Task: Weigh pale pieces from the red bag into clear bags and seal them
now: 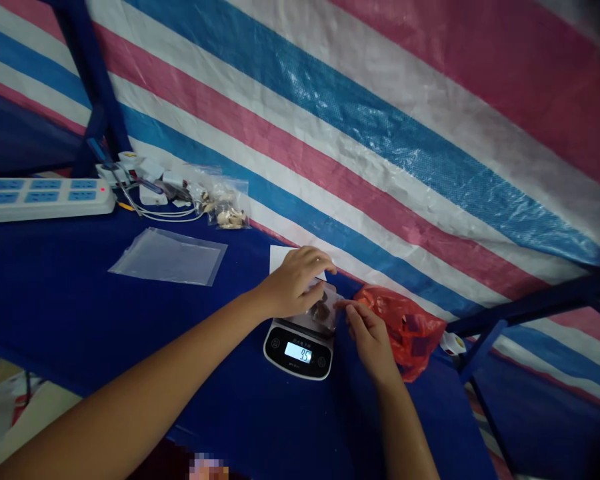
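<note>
The left hand (295, 283) is curled over the top of a small clear plastic bag (322, 311), fingers bent and holding it. The bag sits on the platform of a digital kitchen scale (299, 353), with dark pieces inside. The right hand (371, 341) is nearly closed, thumb and forefinger pinched together at the bag's right edge; from this view it cannot be confirmed that they grip the film. The scale's display (298, 353) appears to read 95.

The scale stands near the front edge of a blue-covered table (130, 320). A white paper sheet (283, 259) lies behind the left hand, and a red plastic bag (405, 330) lies just right of the right hand. Toward the back left corner are a flat clear bag (169, 257), a bag of pale pieces (229, 215), chargers (153, 190) and a white power strip (45, 199). A striped tarpaulin (380, 133) backs the table.
</note>
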Demonstrator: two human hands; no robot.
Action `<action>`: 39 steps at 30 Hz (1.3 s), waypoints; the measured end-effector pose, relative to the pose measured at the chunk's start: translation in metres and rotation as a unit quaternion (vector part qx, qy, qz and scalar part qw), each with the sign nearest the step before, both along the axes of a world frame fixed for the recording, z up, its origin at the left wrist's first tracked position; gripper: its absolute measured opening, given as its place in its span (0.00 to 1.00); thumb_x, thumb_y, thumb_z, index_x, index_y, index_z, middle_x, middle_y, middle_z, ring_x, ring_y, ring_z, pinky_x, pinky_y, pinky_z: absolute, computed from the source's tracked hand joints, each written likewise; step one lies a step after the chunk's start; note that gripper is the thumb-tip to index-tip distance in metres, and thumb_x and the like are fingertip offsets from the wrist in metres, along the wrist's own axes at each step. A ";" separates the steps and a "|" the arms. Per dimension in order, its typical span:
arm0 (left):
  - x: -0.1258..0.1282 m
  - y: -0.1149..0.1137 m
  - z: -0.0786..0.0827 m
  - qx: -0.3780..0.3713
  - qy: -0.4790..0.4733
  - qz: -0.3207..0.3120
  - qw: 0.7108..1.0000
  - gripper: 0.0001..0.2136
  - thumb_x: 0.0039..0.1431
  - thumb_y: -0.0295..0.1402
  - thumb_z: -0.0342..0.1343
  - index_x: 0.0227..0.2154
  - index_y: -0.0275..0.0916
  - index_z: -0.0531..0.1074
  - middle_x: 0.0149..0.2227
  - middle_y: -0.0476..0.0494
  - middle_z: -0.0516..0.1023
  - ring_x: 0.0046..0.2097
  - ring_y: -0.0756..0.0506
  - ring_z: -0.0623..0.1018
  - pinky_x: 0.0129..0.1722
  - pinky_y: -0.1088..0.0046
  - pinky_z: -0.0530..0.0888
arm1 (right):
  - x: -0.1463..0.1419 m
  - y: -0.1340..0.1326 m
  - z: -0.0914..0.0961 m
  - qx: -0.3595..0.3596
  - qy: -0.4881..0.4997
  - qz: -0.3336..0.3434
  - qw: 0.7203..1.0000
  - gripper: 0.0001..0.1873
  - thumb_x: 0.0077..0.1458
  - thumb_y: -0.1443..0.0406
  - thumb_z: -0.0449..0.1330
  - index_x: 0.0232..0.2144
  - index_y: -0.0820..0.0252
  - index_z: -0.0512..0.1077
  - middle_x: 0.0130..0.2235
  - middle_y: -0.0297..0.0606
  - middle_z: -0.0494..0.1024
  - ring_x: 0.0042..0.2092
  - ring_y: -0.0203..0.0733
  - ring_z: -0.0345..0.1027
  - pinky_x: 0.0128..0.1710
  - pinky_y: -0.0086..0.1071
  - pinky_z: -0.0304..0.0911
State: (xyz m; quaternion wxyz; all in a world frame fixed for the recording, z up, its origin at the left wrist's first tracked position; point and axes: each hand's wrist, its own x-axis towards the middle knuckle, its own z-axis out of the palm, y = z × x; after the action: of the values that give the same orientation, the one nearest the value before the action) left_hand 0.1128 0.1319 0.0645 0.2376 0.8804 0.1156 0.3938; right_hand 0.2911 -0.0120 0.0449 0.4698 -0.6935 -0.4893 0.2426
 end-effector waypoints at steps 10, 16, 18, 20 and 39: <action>-0.029 0.008 0.057 0.058 0.053 -0.050 0.996 0.24 0.46 0.21 0.51 0.48 0.45 0.71 0.63 0.41 0.64 0.66 0.36 0.62 0.62 0.51 0.64 | -0.046 0.024 0.095 0.125 -0.366 0.128 0.913 0.04 0.58 0.67 0.60 0.36 0.54 0.75 0.37 0.39 0.78 0.43 0.46 0.70 0.44 0.39 0.65; -0.058 0.042 0.076 0.034 0.102 -0.034 0.994 0.05 0.44 0.26 0.57 0.25 0.43 0.74 0.39 0.44 0.79 0.42 0.42 0.78 0.43 0.67 0.72 | -0.071 0.062 0.097 0.202 -0.379 0.117 0.895 0.07 0.62 0.64 0.57 0.41 0.53 0.74 0.39 0.39 0.78 0.44 0.46 0.71 0.46 0.40 0.67; -0.065 0.072 0.074 0.004 0.119 -0.014 0.993 0.03 0.43 0.27 0.58 0.20 0.42 0.73 0.28 0.45 0.77 0.32 0.45 0.76 0.34 0.70 0.68 | -0.068 0.067 0.089 0.221 -0.360 0.077 0.903 0.09 0.62 0.62 0.57 0.44 0.54 0.74 0.42 0.41 0.79 0.46 0.47 0.71 0.47 0.42 0.67; -0.071 0.108 0.071 -0.012 0.156 0.044 0.987 0.03 0.42 0.28 0.58 0.18 0.42 0.73 0.24 0.45 0.75 0.27 0.45 0.73 0.31 0.70 0.65 | -0.057 0.064 0.078 0.218 -0.327 0.026 0.919 0.11 0.63 0.60 0.57 0.45 0.55 0.73 0.44 0.43 0.79 0.46 0.48 0.71 0.48 0.43 0.67; -0.258 0.072 -0.044 -0.147 0.298 0.506 0.796 0.19 0.54 0.51 0.54 0.37 0.40 0.75 0.42 0.36 0.78 0.43 0.35 0.77 0.39 0.63 0.70 | 0.063 -0.008 -0.025 -0.029 -0.242 -0.249 0.937 0.25 0.56 0.44 0.52 0.37 0.56 0.76 0.36 0.47 0.82 0.39 0.56 0.76 0.37 0.41 0.65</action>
State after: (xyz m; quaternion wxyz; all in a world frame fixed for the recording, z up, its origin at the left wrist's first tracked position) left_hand -0.1456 0.2038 0.0202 0.0854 0.7247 0.6662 0.1543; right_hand 0.3539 -0.0198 0.0194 0.3623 -0.8441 -0.3930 -0.0432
